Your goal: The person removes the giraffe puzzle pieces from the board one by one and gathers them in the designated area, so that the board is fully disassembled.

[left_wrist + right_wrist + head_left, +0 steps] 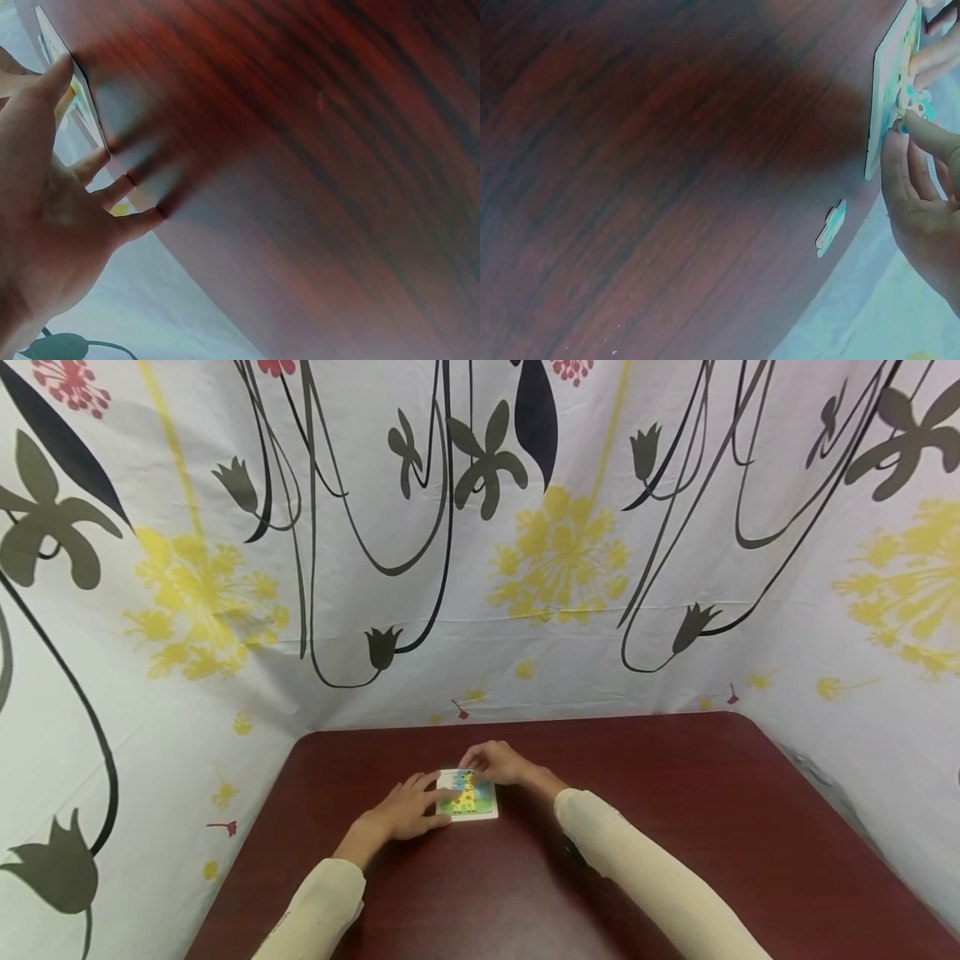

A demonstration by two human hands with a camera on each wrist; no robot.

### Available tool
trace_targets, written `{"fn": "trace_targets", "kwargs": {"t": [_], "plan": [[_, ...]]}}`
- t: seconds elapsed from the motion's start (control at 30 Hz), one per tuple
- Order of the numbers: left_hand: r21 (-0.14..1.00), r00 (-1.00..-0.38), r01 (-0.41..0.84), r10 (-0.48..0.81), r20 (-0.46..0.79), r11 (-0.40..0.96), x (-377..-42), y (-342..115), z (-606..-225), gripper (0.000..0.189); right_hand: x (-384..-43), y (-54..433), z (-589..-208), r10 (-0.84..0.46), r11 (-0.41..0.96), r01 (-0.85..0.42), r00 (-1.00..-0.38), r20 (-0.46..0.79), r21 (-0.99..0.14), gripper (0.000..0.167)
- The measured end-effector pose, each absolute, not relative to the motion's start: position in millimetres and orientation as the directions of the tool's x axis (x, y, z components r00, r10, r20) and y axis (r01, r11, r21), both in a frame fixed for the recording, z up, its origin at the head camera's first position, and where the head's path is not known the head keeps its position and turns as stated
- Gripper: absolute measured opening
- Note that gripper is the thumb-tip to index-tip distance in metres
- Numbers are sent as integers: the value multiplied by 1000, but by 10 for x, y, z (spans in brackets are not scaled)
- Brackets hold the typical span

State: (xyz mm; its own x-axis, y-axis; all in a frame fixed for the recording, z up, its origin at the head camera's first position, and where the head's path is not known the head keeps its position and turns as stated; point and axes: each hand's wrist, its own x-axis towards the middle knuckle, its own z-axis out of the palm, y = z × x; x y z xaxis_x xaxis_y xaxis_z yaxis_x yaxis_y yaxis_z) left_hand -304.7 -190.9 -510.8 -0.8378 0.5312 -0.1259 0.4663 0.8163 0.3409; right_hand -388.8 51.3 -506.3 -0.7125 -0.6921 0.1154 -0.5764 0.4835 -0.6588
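A small square picture puzzle board (486,816) with a yellow giraffe on green and blue lies flat on the table. My left hand (405,809) rests at its left side with fingers spread. In the left wrist view, the thumb of this hand (52,202) touches the board's edge (88,97), while other fingertips rest on the table. My right hand (502,765) is over the board's far right part. Seen from the right wrist, thumb and forefinger of that hand (922,199) pinch a small blue-and-white puzzle piece (920,103) against or just above the board; contact is unclear.
Another loose puzzle piece (831,229) lies on the tabletop, apart from the board, in the right wrist view. The dark red wooden table (480,893) has rounded far corners. A white flower-patterned cloth (480,610) hangs behind it and on both sides.
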Motion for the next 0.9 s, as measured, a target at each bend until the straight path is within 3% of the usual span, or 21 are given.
{"fn": "trace_targets", "kwargs": {"t": [0.23, 0.7, 0.8, 0.9], "plan": [[357, -837, 478, 540, -93, 802, -3021, -1939, -5113, 54, -3875, 458, -5079, -682, 500, -590, -719, 131, -634, 20], [230, -857, 441, 483, -177, 867, -3092, -1859, -4990, 54, -3823, 455, -5078, -701, 467, -688, -671, 242, -555, 21], [226, -855, 445, 486, -180, 867, -3089, -1849, -4998, 54, -3802, 460, -5126, -675, 467, -675, -690, 263, -571, 20], [234, -854, 446, 489, -178, 864, -3079, -1831, -5029, 54, -3794, 469, -5168, -608, 505, -591, -761, 226, -629, 20]]}}
